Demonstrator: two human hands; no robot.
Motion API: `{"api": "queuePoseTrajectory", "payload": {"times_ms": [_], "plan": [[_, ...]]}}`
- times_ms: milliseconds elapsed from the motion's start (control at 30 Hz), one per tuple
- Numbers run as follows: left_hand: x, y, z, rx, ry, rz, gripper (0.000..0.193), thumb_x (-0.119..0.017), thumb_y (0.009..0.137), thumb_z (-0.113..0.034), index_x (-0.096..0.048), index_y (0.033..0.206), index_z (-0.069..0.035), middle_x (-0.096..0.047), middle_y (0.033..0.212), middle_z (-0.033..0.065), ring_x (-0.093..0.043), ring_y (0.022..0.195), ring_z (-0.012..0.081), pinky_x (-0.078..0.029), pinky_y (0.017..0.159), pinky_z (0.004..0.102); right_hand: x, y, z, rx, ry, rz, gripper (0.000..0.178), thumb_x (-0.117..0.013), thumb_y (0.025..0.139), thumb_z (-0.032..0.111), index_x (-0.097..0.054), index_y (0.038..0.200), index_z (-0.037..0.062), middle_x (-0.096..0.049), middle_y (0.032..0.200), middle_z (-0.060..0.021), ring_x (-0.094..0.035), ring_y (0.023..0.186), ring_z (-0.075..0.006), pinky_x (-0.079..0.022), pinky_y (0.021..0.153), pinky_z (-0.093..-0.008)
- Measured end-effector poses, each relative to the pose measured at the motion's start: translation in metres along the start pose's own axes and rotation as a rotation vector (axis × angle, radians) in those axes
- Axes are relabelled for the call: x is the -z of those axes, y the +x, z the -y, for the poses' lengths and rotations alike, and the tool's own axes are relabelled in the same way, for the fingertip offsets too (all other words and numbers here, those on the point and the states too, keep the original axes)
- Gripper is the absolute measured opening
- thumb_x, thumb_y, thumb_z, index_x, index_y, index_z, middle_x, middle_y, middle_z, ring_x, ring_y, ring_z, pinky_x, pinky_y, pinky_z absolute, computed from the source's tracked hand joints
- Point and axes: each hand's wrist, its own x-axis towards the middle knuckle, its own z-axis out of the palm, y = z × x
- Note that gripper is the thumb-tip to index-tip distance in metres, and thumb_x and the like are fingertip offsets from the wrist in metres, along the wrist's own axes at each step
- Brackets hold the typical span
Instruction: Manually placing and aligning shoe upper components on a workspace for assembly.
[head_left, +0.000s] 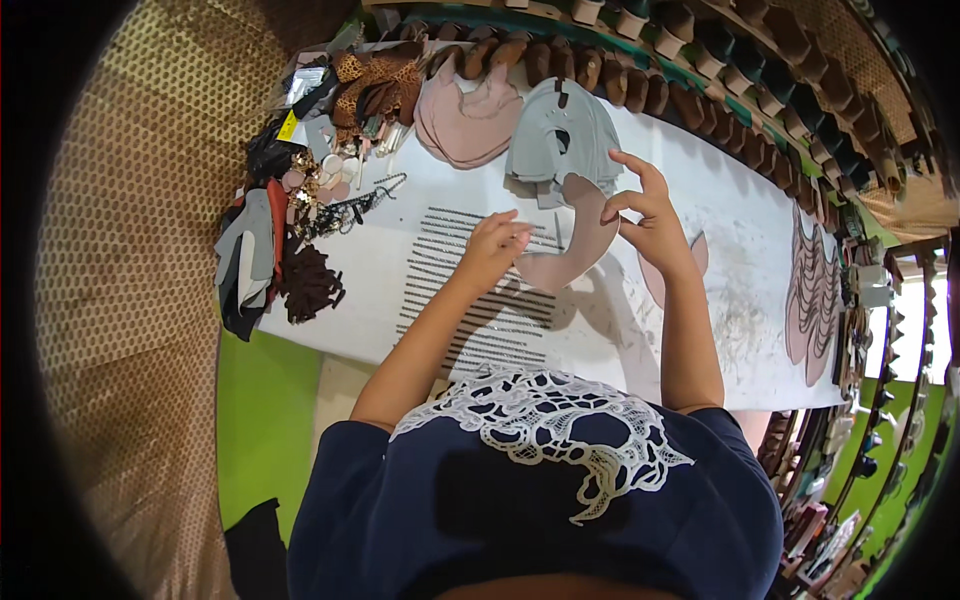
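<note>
A curved pinkish-beige shoe-upper piece stands tilted above the white table, between my hands. My right hand grips its right edge between thumb and a bent finger, with the index finger raised away. My left hand is near the piece's left end, its fingers bent together; what they hold, if anything, is too small to make out. Below my left hand lie rows of dark, beaded strips. A stack of grey cut pieces lies just beyond the piece.
Pink cut pieces lie at the far side, and another pink piece rests beside my right forearm. Trimmed pink pieces are at the right end. Chains, scraps and dark tassels crowd the left. Shoe lasts line the back edge.
</note>
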Motion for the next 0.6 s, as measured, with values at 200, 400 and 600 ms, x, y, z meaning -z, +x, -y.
{"api": "queuePoseTrajectory", "payload": {"times_ms": [200,400,600], "plan": [[-0.015,0.013,-0.033,-0.148,0.177,-0.154,0.073,-0.068,0.079,-0.038,-0.038,0.141,-0.013,-0.038,0.141,0.0215,-0.034,0.131,0.0363,-0.027,0.108,0.0430,0.039,-0.030,0.007,0.045,0.132,0.266,0.021,-0.064,0.056,-0.006,-0.066,0.068,0.0109,-0.046,0.139,-0.0089,-0.035,0.131,-0.0307,-0.026,0.107,-0.0416],[-0.047,0.034,-0.047,-0.194,0.221,0.277,0.049,-0.066,0.081,-0.037,-0.057,0.121,-0.010,-0.042,0.141,0.0116,-0.028,0.134,0.0363,-0.022,0.110,0.0443,0.061,-0.058,-0.010,0.102,0.173,0.460,0.019,-0.066,0.059,-0.002,-0.069,0.070,0.0135,-0.046,0.140,-0.0089,-0.033,0.133,-0.0287,-0.022,0.110,-0.0420],[-0.080,0.003,-0.053,0.016,0.197,0.439,0.029,-0.064,0.082,-0.037,-0.071,0.092,-0.010,-0.051,0.134,0.0035,-0.029,0.133,0.0372,-0.021,0.110,0.0453,0.077,-0.085,-0.053,-0.076,0.200,0.510,0.018,-0.064,0.065,-0.002,-0.070,0.074,0.0128,-0.047,0.139,-0.0070,-0.034,0.132,-0.0285,-0.022,0.110,-0.0422]]}}
